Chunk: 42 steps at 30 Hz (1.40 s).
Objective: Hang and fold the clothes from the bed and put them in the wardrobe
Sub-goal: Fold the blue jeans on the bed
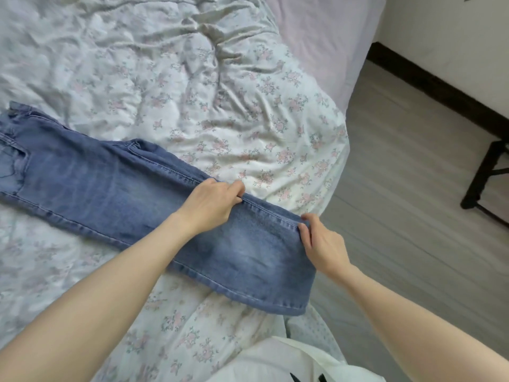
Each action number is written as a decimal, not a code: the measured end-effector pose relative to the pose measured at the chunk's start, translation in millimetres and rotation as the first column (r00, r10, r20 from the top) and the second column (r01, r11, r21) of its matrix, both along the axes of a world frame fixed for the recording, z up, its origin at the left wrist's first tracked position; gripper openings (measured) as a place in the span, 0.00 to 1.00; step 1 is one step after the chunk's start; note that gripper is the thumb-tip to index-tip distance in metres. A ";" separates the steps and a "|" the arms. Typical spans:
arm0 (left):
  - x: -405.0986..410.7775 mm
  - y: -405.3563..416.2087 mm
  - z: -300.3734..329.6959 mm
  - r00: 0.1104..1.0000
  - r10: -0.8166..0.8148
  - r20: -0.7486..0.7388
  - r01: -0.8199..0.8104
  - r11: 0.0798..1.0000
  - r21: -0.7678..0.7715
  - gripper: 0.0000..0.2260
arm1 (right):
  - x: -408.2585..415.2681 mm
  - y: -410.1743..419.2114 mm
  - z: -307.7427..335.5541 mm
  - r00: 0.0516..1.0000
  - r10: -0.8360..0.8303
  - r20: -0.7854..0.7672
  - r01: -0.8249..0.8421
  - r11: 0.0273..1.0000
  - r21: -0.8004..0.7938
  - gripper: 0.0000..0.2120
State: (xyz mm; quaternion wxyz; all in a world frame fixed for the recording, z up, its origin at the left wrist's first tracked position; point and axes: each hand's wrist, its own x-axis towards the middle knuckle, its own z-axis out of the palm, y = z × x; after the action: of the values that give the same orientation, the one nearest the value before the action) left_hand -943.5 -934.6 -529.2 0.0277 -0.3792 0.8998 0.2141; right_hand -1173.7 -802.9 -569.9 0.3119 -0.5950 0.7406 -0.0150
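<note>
A pair of blue jeans (110, 188) lies flat across the bed, legs stacked, waist at the left edge of view and hems at the right near the bed's edge. My left hand (212, 201) pinches the far seam of the legs about mid-calf, fingers curled over the edge. My right hand (319, 244) grips the far corner of the hem, thumb on top. The wardrobe is out of view.
The bed carries a wrinkled white floral quilt (234, 106) with a pale pink sheet (325, 37) at the far side. Grey wood floor (413, 216) lies to the right, with a black furniture leg (484, 175) and dark skirting. A white garment (275, 362) is at the bottom.
</note>
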 end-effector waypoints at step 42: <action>19.4 -26.3 -33.3 0.967 0.171 0.189 -0.172 0.985 -0.008 0.10 | 18.4 -29.7 -30.5 0.990 0.142 -0.011 -0.143 0.988 -0.066 0.10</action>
State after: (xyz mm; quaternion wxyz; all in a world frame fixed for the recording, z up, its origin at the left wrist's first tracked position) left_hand -924.1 -960.9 -562.4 0.0961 -0.4742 0.8559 0.1827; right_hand -1155.3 -832.6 -600.4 0.2898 -0.6565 0.6963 -0.0154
